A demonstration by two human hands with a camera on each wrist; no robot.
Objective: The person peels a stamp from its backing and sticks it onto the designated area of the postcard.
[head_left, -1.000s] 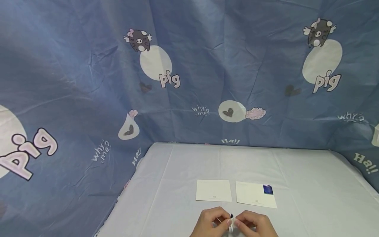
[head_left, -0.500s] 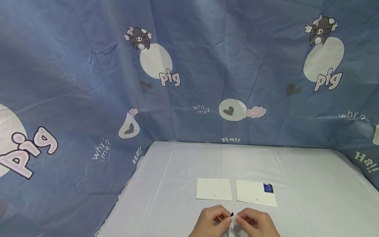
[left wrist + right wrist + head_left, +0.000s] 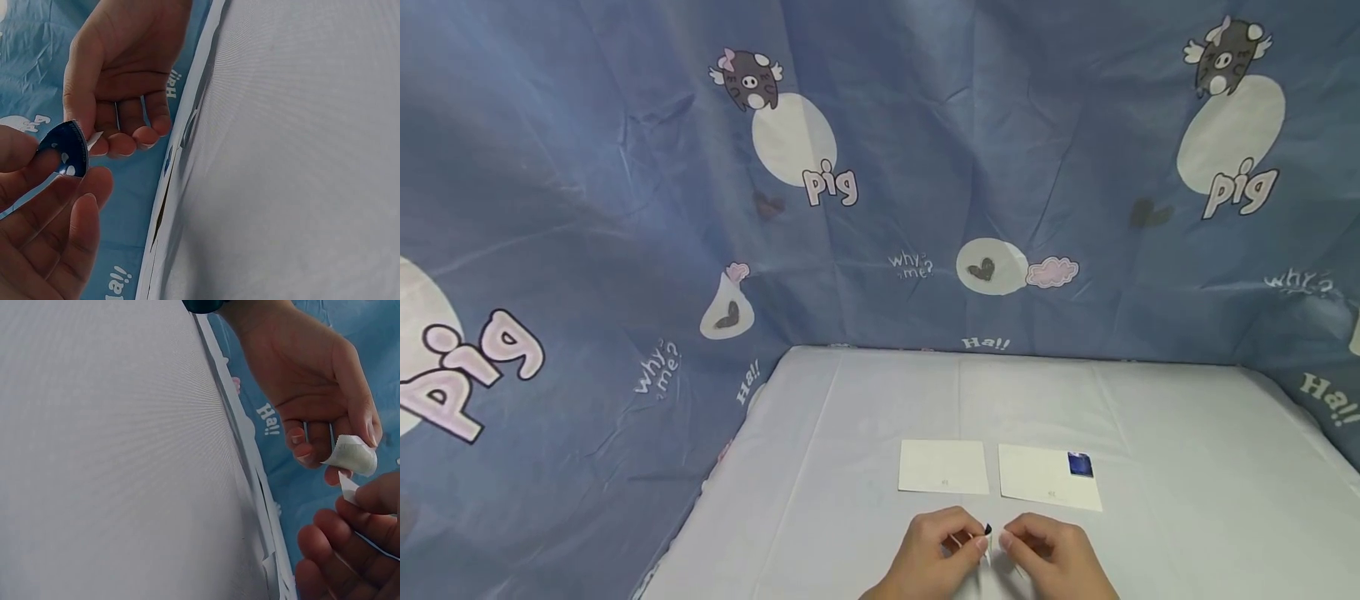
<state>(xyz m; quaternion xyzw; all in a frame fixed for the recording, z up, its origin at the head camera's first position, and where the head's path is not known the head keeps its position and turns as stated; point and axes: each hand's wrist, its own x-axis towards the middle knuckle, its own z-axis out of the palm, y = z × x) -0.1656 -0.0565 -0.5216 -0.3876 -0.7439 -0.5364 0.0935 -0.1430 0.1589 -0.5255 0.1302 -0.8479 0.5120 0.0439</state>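
Tabletop (image 3: 1037,408), near edge: my left hand (image 3: 934,552) pinches a blue stamp (image 3: 74,145); my right hand (image 3: 1056,557) pinches a white paper piece (image 3: 347,489).

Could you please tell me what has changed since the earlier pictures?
The right hand has drawn slightly away from the left hand, which still pinches the blue piece; no grasp or release shows. The scene sits higher in the head view. The left card and right card stay side by side.
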